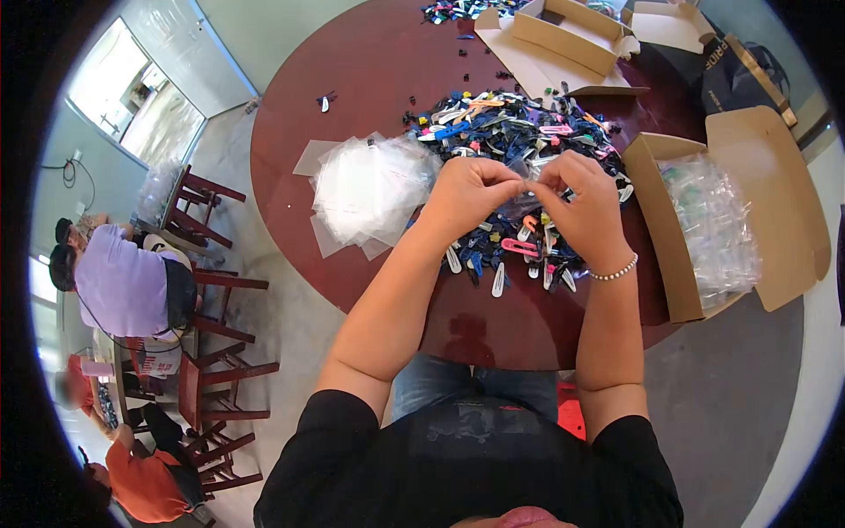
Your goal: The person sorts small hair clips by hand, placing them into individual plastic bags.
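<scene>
My left hand (468, 201) and my right hand (583, 204) meet over the pile of hair clips (506, 128), thumbs and fingertips pinched together. Between them is a small clear plastic bag (521, 204), its edge held by both hands; its contents are hard to make out. The snap clips are mostly dark, with white, pink, blue and orange ones among them. A stack of flat clear bags (365, 189) lies just left of my left hand. A beaded bracelet circles my right wrist.
An open cardboard box (656, 229) of filled clear bags stands at the right. Another open carton (572, 35) sits at the back beside more clips (466, 9). Everything rests on a round dark-red table (308, 220). Several people sit among wooden stools (224, 387) at left.
</scene>
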Action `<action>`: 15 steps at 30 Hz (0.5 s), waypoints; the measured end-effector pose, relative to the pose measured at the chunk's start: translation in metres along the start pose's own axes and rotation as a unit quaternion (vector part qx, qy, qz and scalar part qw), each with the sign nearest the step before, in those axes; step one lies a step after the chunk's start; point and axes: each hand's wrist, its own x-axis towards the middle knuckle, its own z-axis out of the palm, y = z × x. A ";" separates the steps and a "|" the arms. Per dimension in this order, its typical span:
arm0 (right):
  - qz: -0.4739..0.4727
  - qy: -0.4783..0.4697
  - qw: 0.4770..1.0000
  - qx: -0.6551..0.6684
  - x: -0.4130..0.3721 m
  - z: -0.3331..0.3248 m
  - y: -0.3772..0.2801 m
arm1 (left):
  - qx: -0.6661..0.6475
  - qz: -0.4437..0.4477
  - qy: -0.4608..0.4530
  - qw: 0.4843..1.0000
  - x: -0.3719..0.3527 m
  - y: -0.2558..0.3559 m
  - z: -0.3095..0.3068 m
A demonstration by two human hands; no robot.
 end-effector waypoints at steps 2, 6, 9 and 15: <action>-0.009 0.015 1.000 -0.016 -0.001 0.000 0.002 | -0.007 0.015 -0.008 1.000 -0.001 0.001 0.001; 0.020 0.038 0.999 -0.005 -0.002 -0.006 0.000 | -0.010 0.041 -0.026 0.999 0.001 -0.005 0.003; 0.027 0.039 0.999 0.022 -0.002 -0.004 0.001 | 0.014 0.036 -0.020 0.999 -0.001 -0.003 0.002; -0.006 -0.089 0.995 -0.032 -0.003 -0.007 0.005 | 0.112 0.136 0.000 0.984 0.000 -0.003 -0.001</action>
